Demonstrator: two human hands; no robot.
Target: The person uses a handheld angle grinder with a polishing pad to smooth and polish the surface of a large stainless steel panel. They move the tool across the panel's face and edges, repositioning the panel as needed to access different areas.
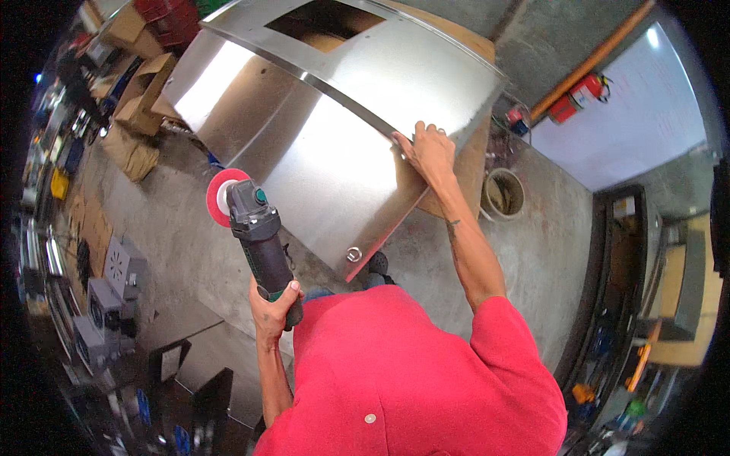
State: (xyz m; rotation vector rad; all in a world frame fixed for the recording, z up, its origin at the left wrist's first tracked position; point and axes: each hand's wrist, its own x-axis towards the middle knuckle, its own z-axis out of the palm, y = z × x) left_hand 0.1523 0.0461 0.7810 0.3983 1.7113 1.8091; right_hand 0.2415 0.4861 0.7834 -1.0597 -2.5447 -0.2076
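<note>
My left hand [272, 308] grips the dark handle of an angle grinder [257, 228] with a red flap disc [220, 196]; the disc hangs in the air just left of a large bent stainless steel sheet [319, 144]. My right hand [430, 152] rests flat on the sheet's right part, fingers over its raised fold. The sheet lies on a wooden board [471, 163] and has a rectangular cut-out [323, 19] near its far end.
A round bucket [503, 194] stands on the concrete floor right of the board. Cardboard boxes [144, 91] lie at the far left, grey metal boxes [114, 289] at the left. A red fire extinguisher [589, 87] leans by the wall.
</note>
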